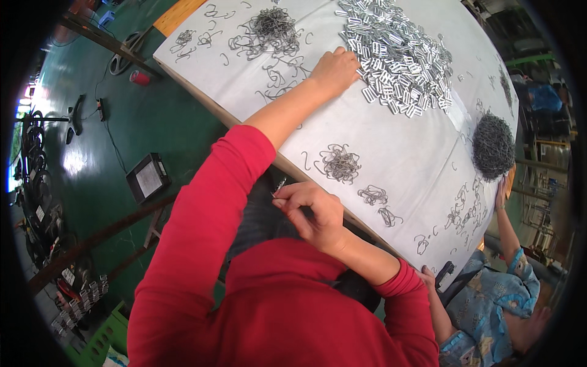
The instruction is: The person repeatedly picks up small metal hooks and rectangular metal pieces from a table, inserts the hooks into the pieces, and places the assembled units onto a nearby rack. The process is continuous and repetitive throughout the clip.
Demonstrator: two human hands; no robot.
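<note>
My left hand (pixel 336 72) reaches to the left edge of a large pile of flat, slotted silver metal pieces (pixel 397 61). Its fingers are curled together against the pile, and whatever they pinch is hidden. Near the table's front edge, my right hand (pixel 315 214) pinches a small shiny metal piece (pixel 280 185) between thumb and forefinger. Too little of that piece shows to tell its exact kind. On the table beyond this hand lies a small heap of curved grey wire hooks (pixel 340 164). Another tangle of wire hooks (pixel 273 27) sits to the left of my left hand.
A white-covered table (pixel 257 110) spans the middle. At its right lies a dense round heap of wire hooks (pixel 493 147). A co-worker in a blue patterned shirt (pixel 489 300) sits at the right, one hand by that heap. A black tray (pixel 148 177) rests on the green floor.
</note>
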